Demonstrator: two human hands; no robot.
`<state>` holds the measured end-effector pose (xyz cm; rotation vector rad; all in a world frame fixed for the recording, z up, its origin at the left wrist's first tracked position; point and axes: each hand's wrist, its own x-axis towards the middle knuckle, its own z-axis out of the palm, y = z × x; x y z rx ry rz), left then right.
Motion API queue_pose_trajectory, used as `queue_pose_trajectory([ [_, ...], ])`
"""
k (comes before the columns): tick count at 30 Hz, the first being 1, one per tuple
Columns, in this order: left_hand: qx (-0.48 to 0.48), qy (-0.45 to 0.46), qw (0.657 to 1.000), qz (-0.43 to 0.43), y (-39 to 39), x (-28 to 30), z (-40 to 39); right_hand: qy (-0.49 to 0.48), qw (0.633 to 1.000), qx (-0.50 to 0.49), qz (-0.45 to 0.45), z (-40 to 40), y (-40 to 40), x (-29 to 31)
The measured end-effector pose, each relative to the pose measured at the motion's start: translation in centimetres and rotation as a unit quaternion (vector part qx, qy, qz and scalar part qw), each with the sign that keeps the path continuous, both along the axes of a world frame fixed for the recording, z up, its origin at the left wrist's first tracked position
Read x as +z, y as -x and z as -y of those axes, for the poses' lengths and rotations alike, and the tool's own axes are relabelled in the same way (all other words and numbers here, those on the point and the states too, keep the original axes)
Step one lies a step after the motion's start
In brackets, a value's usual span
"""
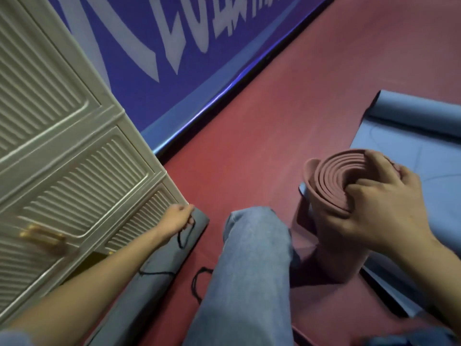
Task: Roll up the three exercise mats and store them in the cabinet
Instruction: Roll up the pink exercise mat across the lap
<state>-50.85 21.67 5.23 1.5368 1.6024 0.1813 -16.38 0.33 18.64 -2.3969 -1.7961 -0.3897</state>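
We're gripping the upright rolled pink mat (331, 196) with our right hand (381, 203); our left hand (178, 217) is pinching the rolled grey mat's (154, 275) end beside the cabinet (62, 151).

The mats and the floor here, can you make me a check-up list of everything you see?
Surface: red sports floor, bare beside the wall.
Job's things: rolled reddish-brown foam mat upright on end; rolled grey mat lying along the cream louvred cabinet; light blue mat partly unrolled.
Clutter: nothing seen.
Grips: left hand at the grey mat's far end, pinching the black string; right hand grips the reddish-brown roll's top.
Cables: none; only the string's loops.
Surroundings: blue wall banner with white lettering; the person's jeans-clad knee.
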Motion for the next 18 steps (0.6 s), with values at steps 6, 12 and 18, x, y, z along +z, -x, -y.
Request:
queue_pose_trajectory([
  [6,-0.137,0.023,0.966,0.216,-11.9,14.1,5.5,-0.038,0.998,-0.039,-0.025,5.4,-0.8,0.1],
  [12,-0.455,-0.088,0.849,0.255,-21.8,17.2,16.4,-0.045,0.995,-0.084,-0.032,8.1,-0.3,-0.4],
  [18,-0.592,-0.383,0.693,0.150,-25.1,14.3,18.1,-0.078,0.983,-0.097,-0.137,10.5,-2.4,-1.1],
])
